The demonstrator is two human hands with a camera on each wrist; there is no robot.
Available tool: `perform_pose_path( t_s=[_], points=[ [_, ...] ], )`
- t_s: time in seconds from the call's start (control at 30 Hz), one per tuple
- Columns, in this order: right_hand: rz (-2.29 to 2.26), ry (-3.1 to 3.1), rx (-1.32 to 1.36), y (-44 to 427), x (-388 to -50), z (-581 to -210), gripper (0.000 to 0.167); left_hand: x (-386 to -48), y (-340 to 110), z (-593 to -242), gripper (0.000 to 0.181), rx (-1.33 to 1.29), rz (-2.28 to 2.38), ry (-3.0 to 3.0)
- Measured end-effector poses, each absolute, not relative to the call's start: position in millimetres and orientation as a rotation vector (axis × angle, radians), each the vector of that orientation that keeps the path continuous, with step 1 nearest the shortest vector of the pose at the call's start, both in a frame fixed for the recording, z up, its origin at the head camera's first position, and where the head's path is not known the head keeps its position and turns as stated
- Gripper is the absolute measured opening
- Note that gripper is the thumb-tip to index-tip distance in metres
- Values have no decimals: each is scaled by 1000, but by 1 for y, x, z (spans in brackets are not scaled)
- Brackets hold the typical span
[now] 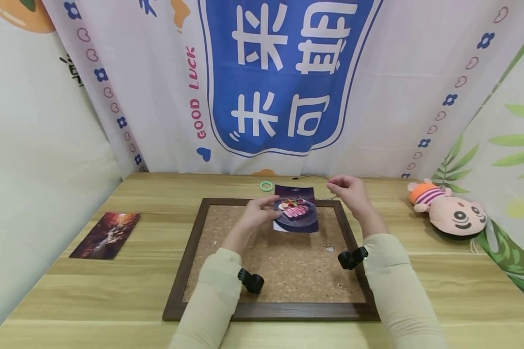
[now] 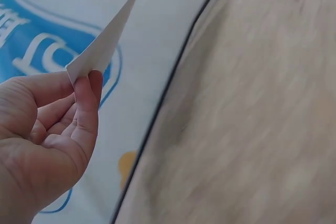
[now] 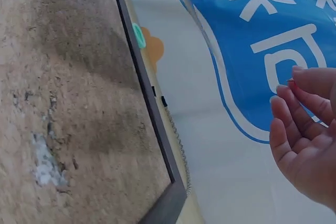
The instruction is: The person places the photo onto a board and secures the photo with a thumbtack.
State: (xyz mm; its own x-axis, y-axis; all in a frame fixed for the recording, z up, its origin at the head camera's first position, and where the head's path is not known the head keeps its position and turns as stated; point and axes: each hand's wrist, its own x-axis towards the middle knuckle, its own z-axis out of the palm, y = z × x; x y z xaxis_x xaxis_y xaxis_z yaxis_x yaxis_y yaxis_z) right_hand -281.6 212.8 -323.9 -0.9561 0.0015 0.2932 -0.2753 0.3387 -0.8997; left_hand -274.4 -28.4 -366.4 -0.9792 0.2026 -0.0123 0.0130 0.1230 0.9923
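My left hand [image 1: 257,213] pinches the left edge of a photo card [image 1: 298,209] showing a plate of food, held above the upper part of a framed cork board [image 1: 279,271]. In the left wrist view the card [image 2: 102,51] appears as a pale sliver between the thumb and fingers of the left hand [image 2: 52,129]. Right of the card, my right hand [image 1: 349,194] is raised over the board's top right corner. The right wrist view shows this hand [image 3: 310,129] pinching a small red pin [image 3: 291,81] between thumb and index finger.
Another dark, reddish picture card [image 1: 106,235] lies on the table at the left. A green ring [image 1: 266,186] and a thin chain [image 1: 312,176] lie behind the board. On the right sits a plush doll [image 1: 450,209]. A printed cloth [image 1: 157,121] hangs behind the table.
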Motion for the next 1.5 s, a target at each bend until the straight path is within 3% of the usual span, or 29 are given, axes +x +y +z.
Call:
perform_pose_path(
  t_s=[0.5,0.67,0.9,1.5],
  points=[
    [1716,-2454,156,215,-290,-355,22,-263,20,-395,43,238,1975,2082],
    [1744,-2480,90,220,-292,-368,24,-250,28,-388,43,228,2021,2043],
    [1759,-2489,75,224,-293,-378,23,-261,39,-408,44,194,2030,2098],
    [1811,-2499,30,211,-303,-395,22,-262,40,-400,41,169,1798,2334]
  ],
)
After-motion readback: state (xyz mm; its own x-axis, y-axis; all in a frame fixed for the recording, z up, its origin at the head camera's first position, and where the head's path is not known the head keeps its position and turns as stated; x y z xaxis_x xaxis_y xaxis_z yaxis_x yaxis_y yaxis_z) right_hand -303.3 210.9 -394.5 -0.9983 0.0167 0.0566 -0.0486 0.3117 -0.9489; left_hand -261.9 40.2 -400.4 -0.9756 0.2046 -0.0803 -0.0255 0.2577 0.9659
